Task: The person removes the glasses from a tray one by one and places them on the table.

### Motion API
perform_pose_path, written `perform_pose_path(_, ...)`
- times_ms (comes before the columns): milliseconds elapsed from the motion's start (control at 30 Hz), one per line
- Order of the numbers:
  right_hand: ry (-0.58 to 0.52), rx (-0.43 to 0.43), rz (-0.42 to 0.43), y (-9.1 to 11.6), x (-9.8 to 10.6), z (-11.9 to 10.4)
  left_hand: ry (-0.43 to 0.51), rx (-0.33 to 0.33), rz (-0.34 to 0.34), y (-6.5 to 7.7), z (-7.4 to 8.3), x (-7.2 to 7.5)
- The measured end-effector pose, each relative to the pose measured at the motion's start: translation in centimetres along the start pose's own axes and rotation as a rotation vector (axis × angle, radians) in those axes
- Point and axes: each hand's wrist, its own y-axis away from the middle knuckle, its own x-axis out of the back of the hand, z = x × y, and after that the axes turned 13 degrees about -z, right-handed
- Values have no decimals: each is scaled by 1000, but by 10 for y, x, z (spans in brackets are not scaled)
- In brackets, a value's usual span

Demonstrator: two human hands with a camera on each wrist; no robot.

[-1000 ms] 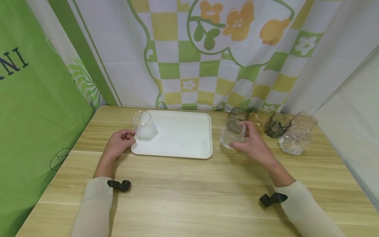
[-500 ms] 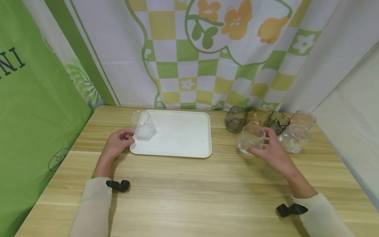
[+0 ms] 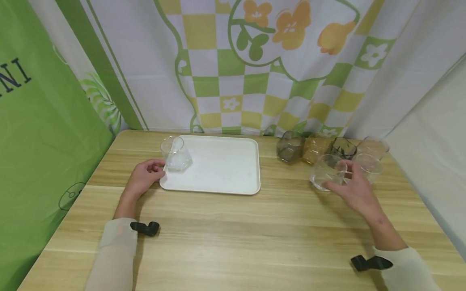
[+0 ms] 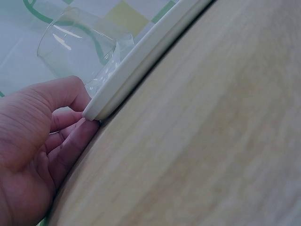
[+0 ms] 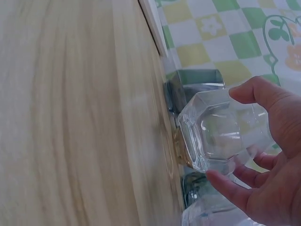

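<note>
My right hand [image 3: 358,190] grips a clear drinking glass [image 3: 325,178] by its side, in front of the row of glasses. In the right wrist view, thumb and fingers span the faceted clear glass, whose thick base faces the tabletop; whether it touches the table I cannot tell. My left hand [image 3: 145,176] pinches the near left corner of a white tray [image 3: 222,171]. In the left wrist view its thumb and fingers meet at the tray rim [image 4: 120,84]. Another clear glass [image 3: 177,155] stands upright on the tray's left end, close to the left hand.
Along the back right stand a grey glass [image 3: 290,149], an amber glass [image 3: 314,151], a dark glass [image 3: 342,148], a pinkish glass [image 3: 375,146] and a clear glass [image 3: 369,163], partly behind my right hand. A patterned curtain [image 3: 240,81] hangs behind the wooden table [image 3: 218,242].
My right hand has moved right with the clear glass, from near the tray to in front of the amber and dark glasses. The left hand and tray stay put.
</note>
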Motion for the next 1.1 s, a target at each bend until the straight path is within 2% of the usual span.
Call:
perform_pose_path(367, 33, -12, 38, -4, 4, 8, 3, -4, 1, 1, 1, -1)
perform_pose_path(767, 60, -74, 63, -11, 9, 13, 2, -9, 0, 1, 0, 1)
perform_pose_path(1100, 35, -35, 80, -16, 6, 16, 3, -12, -3, 0, 0, 0)
